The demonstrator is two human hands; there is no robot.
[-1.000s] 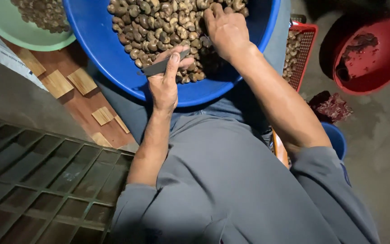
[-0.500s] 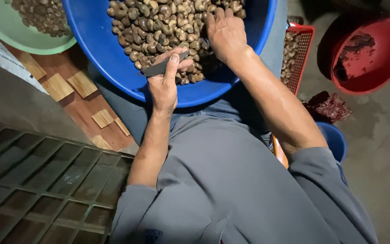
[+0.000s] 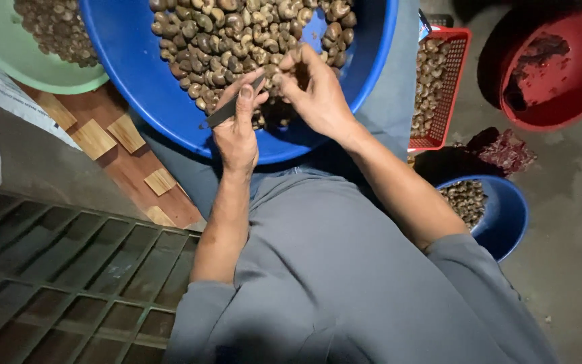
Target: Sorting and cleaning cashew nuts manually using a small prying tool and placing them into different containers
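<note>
Change since earlier frames: right hand (image 3: 318,91) has drawn back from the far pile toward the body and now meets the left hand (image 3: 237,128) over the near part of the blue basin (image 3: 149,94); the left hand has hardly shifted.
Left hand: fingers curled shut round a small dark knife (image 3: 227,111), thumb pressed flat along its top.
Knife axis: runs on a slant, handle end low and to the left, tip rising to the right toward the other hand.
Right hand: fingertips bunched together, pinching one brown nut (image 3: 284,67); palm turned toward the left hand.
Key relation: nut sits just beside the knife tip, up and to its right, almost touching; whether blade and shell meet cannot be told.
Nearer hand: right hand carries the nut; left hand is close behind the blade.
Basin contents: heap of brown nuts (image 3: 237,34) fills the far half.
Surroundings: green bowl (image 3: 8,61) of nuts far left, red basket (image 3: 449,81) of nuts at right, red tub (image 3: 560,74) beyond, small blue bowl (image 3: 506,216) near the right elbow.
</note>
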